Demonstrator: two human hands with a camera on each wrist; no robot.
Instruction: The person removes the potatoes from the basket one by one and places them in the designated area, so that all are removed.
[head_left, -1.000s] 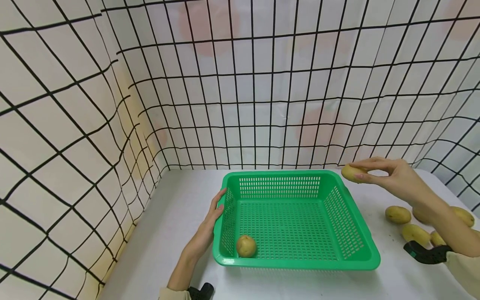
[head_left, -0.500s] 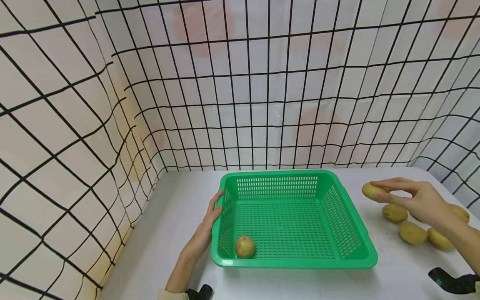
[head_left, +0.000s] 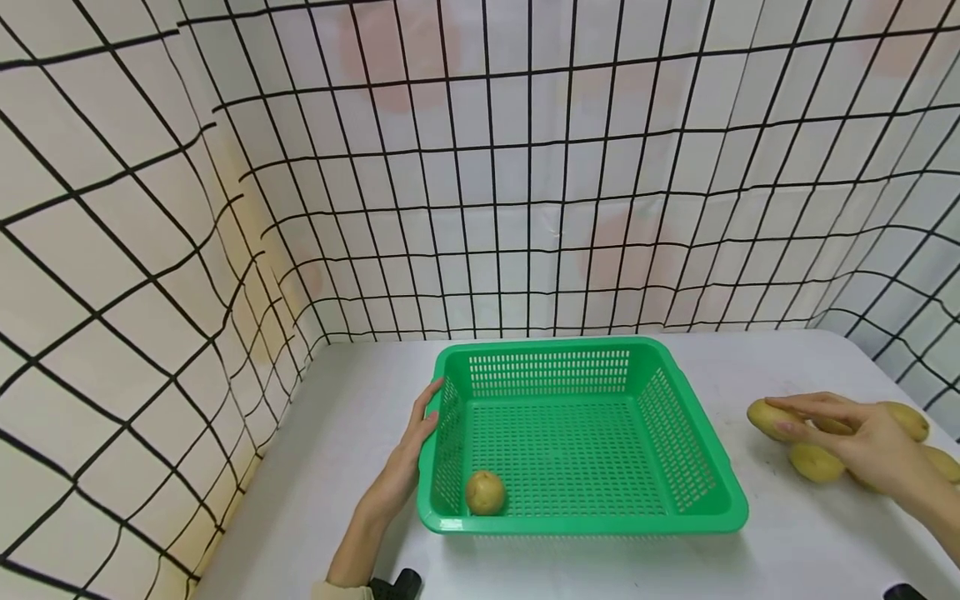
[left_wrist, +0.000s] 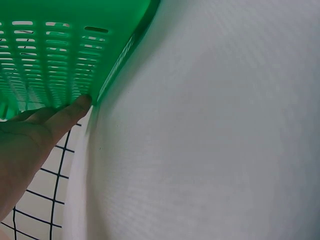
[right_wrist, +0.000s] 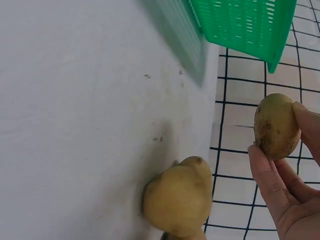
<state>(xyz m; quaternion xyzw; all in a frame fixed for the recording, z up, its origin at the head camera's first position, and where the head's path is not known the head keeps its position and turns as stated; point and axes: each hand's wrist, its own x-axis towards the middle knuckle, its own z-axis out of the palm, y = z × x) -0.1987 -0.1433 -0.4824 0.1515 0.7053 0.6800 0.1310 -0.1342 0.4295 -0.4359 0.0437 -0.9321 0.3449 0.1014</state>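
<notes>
A green plastic basket point(head_left: 555, 525) stands on the white table, with one potato point(head_left: 485, 492) in its near left corner. My left hand point(head_left: 399, 468) rests against the basket's left side; in the left wrist view its fairly straight fingers point(left_wrist: 65, 116) touch the outer wall. To the right of the basket, my right hand point(head_left: 873, 437) pinches another potato point(head_left: 768, 419) between thumb and fingertips. The right wrist view shows this held potato point(right_wrist: 276, 126) raised off the table, its skin brown-spotted. Loose potatoes point(head_left: 816, 463) lie under and beside that hand, some partly hidden by it.
Black wire grid point(head_left: 510, 208) rises behind the table and along its left and right sides, with pale sheeting beyond. White tabletop point(head_left: 337, 433) shows left of the basket. Small dark crumbs point(right_wrist: 158, 139) lie near the potatoes.
My right hand has moved right and down with its potato, from near the basket's far right corner to the loose potatoes. The left hand stays at the basket; the view has shifted slightly.
</notes>
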